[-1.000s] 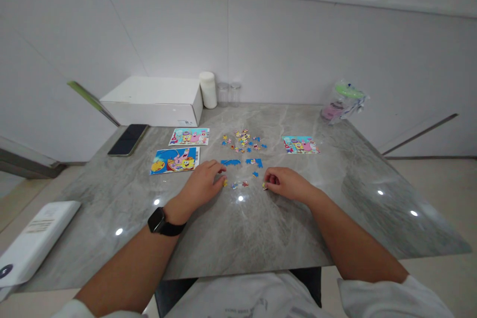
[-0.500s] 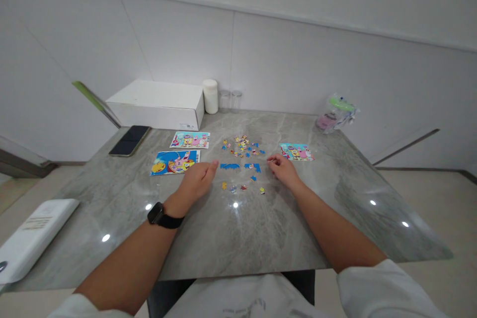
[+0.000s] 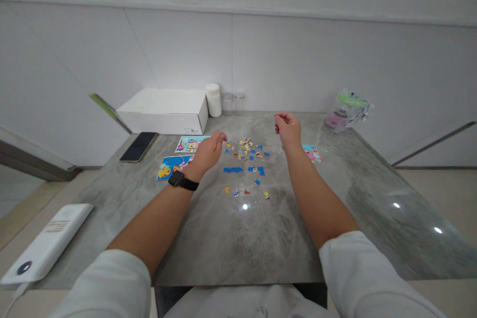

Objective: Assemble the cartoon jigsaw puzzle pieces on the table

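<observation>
My right hand (image 3: 288, 130) is raised beyond the puzzle pieces on the right, its fingers curled in a closed pinch. Whatever it may hold is hidden. Over the picture cards on the left hovers my left hand (image 3: 210, 150), thumb and fingers pressed together; I cannot make out anything in them. Between the hands lies a pile of loose jigsaw pieces (image 3: 246, 145). Nearer me are a joined blue strip (image 3: 233, 170) and a second joined blue section (image 3: 257, 170). A single blue piece (image 3: 257, 182) and several others, including a yellow piece (image 3: 266, 195), lie closer still.
A blue cartoon card (image 3: 166, 169) and a light one (image 3: 186, 144) lie left; another card (image 3: 313, 154) is partly behind my right arm. Around stand a phone (image 3: 138, 147), white box (image 3: 164, 109), white bottle (image 3: 213, 100), clear glasses (image 3: 239, 103), bagged cup (image 3: 346, 109) and white device (image 3: 48, 241).
My right hand has risen and moved away from me, off the table beside the joined pieces. My left hand has shifted forward and slightly right. The view has tilted a little.
</observation>
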### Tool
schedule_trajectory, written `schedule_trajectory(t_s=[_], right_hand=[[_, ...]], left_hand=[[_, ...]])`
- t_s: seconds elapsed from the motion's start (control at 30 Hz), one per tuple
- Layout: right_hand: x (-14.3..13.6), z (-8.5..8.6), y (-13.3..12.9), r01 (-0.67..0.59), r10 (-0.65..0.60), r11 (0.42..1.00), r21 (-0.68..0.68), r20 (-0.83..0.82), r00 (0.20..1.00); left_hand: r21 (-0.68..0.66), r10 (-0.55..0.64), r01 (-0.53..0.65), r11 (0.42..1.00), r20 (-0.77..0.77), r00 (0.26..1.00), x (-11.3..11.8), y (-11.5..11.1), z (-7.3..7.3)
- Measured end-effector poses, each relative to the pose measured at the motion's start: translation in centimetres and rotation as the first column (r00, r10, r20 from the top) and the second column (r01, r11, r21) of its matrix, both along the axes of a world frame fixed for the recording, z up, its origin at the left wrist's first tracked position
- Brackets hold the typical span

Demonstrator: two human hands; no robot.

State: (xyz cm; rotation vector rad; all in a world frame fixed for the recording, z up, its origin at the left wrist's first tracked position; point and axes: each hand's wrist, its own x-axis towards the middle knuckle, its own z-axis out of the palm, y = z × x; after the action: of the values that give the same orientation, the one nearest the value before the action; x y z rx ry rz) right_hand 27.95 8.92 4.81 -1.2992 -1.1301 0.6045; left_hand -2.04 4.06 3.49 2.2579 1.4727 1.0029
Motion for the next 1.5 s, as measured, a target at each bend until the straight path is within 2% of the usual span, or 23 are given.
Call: schedule_trajectory(t_s=[0.07,0.13,0.23,0.3,0.43,0.6,0.8,0.93,1.07,1.27,1.37,1.5], right_hand=[[-0.5,-0.5,0.8,-0.025,0.025,1.0,-0.011,0.066,0.998],[-0.8,-1.6,1.2,-0.041,0.051,0.998,-0.049,0.218,0.975],[-1.2,-3.7,1.1,-0.031,0.093,0.991,-0.13,0.502,0.86],[-1.4,-4.9,0.7,-0.044,0.158,0.981,-0.188,0.651,0.742],[-1.9,-6.1,0.2,-0.03,0.222,0.97,-0.243,0.821,0.526],[-3.1,-6.4,-0.1,-0.015,0.314,0.942,-0.336,0.862,0.398],[-3.2,-6.3,-0.2,-0.011,0.32,0.939,-0.344,0.858,0.402],[-2.6,-6.7,0.4,-0.014,0.278,0.951,-0.308,0.838,0.47],[-2.0,-7.2,0.9,0.055,0.225,0.953,-0.297,0.82,0.526],[-1.9,-7.1,0.6,0.154,0.195,0.942,-0.297,0.862,0.467],[-2.2,-7.1,0.3,0.069,0.203,0.963,-0.259,0.871,0.448],[-2.7,-7.1,0.1,-0.041,0.284,0.956,-0.291,0.877,0.387]], left_hand=[[-0.006,0.034,-0.034,0.999,0.113,0.993,0.8,1.1,-0.3],[-0.01,0.038,-0.037,0.999,0.204,0.978,1.0,2.2,-1.0],[0.002,0.105,-0.11,0.994,0.263,0.959,0.4,3.8,-2.8],[-0.007,0.136,-0.138,0.99,0.217,0.967,-0.2,4.4,-4.3],[-0.025,0.031,-0.032,0.999,-0.021,0.999,-0.5,4.8,-6.4],[0.013,-0.031,0.034,0.999,-0.17,0.985,0.5,4.8,-7.0],[0.003,-0.053,0.055,0.998,-0.228,0.972,0.8,5.0,-7.3],[-0.012,-0.045,0.043,0.999,-0.231,0.972,0.7,5.1,-7.4],[-0.014,-0.041,0.039,0.999,-0.23,0.972,0.7,5.1,-7.4],[-0.014,-0.041,0.039,0.999,-0.233,0.972,0.7,5.0,-7.4],[-0.013,-0.035,0.033,0.999,-0.234,0.972,0.7,5.0,-7.3],[-0.015,-0.026,0.023,1.0,-0.244,0.97,0.8,4.9,-7.3]])
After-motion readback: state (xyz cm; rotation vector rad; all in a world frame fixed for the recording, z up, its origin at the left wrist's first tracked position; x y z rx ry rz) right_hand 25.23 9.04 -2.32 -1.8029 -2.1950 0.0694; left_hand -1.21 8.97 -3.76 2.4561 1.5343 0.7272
